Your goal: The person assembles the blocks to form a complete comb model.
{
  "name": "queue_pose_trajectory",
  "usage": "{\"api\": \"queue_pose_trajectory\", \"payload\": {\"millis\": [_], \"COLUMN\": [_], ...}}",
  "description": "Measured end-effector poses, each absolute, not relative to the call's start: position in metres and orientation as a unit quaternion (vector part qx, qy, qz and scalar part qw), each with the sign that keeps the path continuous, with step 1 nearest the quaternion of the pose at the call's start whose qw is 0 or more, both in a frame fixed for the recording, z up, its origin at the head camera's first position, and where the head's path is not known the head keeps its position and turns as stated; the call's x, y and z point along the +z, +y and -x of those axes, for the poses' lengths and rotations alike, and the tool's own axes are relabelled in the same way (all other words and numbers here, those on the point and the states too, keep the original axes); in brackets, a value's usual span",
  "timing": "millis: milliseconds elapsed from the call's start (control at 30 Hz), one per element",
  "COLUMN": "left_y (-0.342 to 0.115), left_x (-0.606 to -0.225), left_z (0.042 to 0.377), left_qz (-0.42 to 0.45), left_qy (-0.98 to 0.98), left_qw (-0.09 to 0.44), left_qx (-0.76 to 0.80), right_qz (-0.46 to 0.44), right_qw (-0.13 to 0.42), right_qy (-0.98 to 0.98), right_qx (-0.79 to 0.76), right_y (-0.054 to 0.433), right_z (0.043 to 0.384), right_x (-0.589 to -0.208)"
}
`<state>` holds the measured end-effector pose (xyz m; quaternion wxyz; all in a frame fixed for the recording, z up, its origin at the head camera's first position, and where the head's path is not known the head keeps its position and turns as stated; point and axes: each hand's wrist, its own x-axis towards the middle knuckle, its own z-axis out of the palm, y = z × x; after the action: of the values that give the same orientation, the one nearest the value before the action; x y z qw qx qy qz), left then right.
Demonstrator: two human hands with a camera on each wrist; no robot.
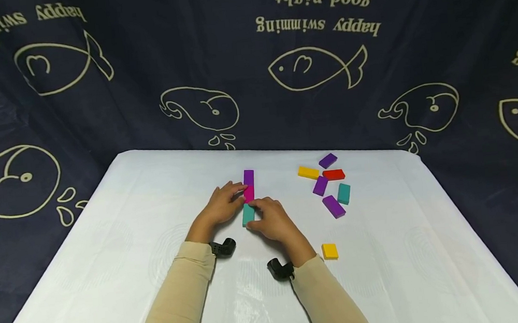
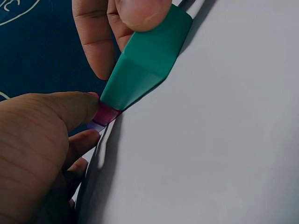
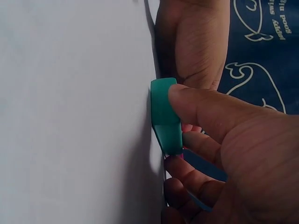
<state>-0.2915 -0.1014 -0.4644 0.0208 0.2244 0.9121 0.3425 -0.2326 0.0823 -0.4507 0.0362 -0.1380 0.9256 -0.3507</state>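
Three blocks lie end to end in a line on the white table: a purple block (image 1: 248, 176) at the far end, a magenta block (image 1: 249, 194) in the middle and a teal block (image 1: 247, 216) nearest me. My left hand (image 1: 221, 205) holds the magenta block from the left, its thumb against the side in the left wrist view. From the right, my right hand (image 1: 275, 221) pinches the teal block between thumb and fingers. In the right wrist view the thumb lies at the teal block's near end, and the magenta block is mostly hidden behind fingers.
To the right lie loose blocks: yellow (image 1: 308, 172), red (image 1: 333, 175), teal (image 1: 344, 194) and several purple ones, such as the purple block (image 1: 333, 207) nearest me. A square yellow block (image 1: 329, 251) sits beside my right wrist. A dark printed cloth (image 1: 255, 120) hangs behind the table.
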Motion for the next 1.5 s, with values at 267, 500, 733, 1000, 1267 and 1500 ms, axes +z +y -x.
{"api": "queue_pose_trajectory", "payload": {"millis": [267,500,733,1000,1267,1500], "left_y": [-0.106,-0.108,-0.107,-0.105,-0.105,-0.106], "left_x": [-0.464,-0.461,-0.460,-0.462,-0.468,-0.470], "left_z": [0.291,0.283,0.264,0.249,0.248,0.246], "left_qz": [-0.205,-0.196,-0.183,-0.187,-0.201,-0.202], "left_qy": [0.902,0.891,0.888,0.891,0.898,0.901], "left_qw": [0.029,0.048,0.056,0.022,0.008,0.000], "left_qx": [0.380,0.408,0.417,0.413,0.391,0.385], "right_qz": [0.141,0.138,0.134,0.146,0.149,0.110], "right_qw": [0.038,0.036,0.034,0.037,0.051,0.044], "right_qy": [0.925,0.923,0.925,0.919,0.904,0.912], "right_qx": [-0.351,-0.358,-0.355,-0.365,-0.397,-0.393], "right_y": [0.082,0.086,0.090,0.091,0.108,0.149], "right_z": [0.234,0.234,0.233,0.232,0.227,0.220], "right_x": [-0.452,-0.451,-0.453,-0.449,-0.431,-0.407]}}
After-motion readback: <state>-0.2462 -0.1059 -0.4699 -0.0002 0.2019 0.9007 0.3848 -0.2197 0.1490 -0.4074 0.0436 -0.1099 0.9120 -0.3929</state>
